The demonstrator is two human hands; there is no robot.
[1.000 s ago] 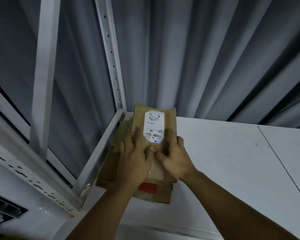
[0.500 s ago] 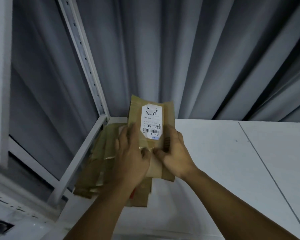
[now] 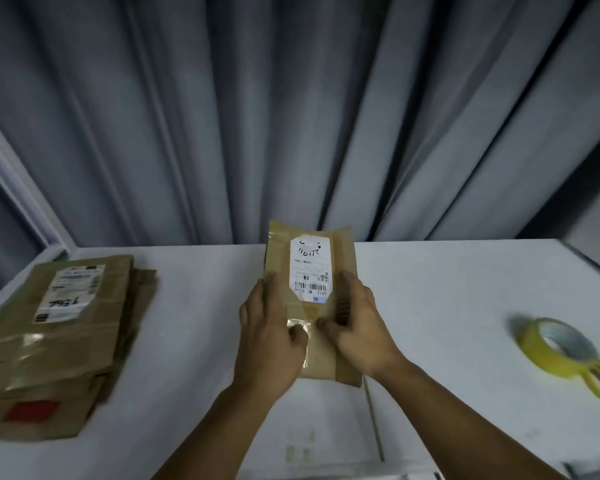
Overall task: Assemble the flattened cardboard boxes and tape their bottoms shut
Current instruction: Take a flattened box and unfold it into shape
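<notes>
Centrally, both forearms reached forward from the bottom of the view and met on one flattened cardboard box [image 3: 312,306], held above the white table [image 3: 447,306] with its long side running away from the person. The left hand [image 3: 269,344] gripped the box's left edge and the right hand [image 3: 359,330] its right edge. Each thumb was laid across the front face and the two tips nearly met over a glossy strip of clear tape, while the other fingers [image 3: 342,306] were curled round the edges toward the back, where their ends were hidden. A white shipping label [image 3: 310,268] covered the upper part of the face, clear of both hands.

To the left, near the table's edge, lay a stack of flattened boxes [image 3: 59,337], well apart from the held one, with bare tabletop between them. To the right, a yellow tape roll [image 3: 551,344] lay on the table, blurred, also well apart, again with open surface between. Behind the table's far edge hung a grey curtain [image 3: 291,116]; the box's top end rose just past that edge in the view.
</notes>
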